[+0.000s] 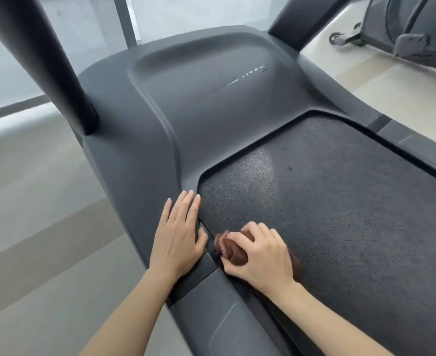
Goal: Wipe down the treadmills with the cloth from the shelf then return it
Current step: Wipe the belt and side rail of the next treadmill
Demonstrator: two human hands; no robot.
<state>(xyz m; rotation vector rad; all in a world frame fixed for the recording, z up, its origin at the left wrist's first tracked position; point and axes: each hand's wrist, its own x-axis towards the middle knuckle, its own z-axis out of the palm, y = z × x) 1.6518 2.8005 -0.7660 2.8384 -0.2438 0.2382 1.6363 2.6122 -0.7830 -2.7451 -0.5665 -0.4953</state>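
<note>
Brown cloth [233, 249], bunched into a wad, lying on the left edge of the running belt [340, 201] in the lower centre of the frame. The right hand [260, 258] sits directly on top of it, palm down, fingers curled over the wad and thumb tucked against its near side. Folds of cloth show to the left of the fingertips, and a further dark-brown strip shows past the back of the hand on its right.

Just left of the cloth, the left hand [178, 235] rests flat on the treadmill [140, 155]. Its fingers are straight and held together, pointing toward the top of the frame. It holds nothing, and its palm lies where the left side rail [211, 304] meets the motor cover [211, 98]. Its thumb reaches toward the cloth, with a narrow gap between them. Both bare forearms enter from the bottom edge.

The belt is dark and grainy and fills the right half of the frame. It carries a pale sheen near its front end and a small dark speck beside that sheen. The motor cover, matt grey with a raised central panel and faint illegible lettering, spans the upper centre. The right side rail [417, 147] borders the belt at right.

A dark upright post [39, 60] rises from the cover at upper left, and a second upright [296, 19] rises at upper right. The pale floor [45, 201] occupies the left side. The wheeled base of another exercise machine [404, 34] stands in the upper right corner, well apart.
</note>
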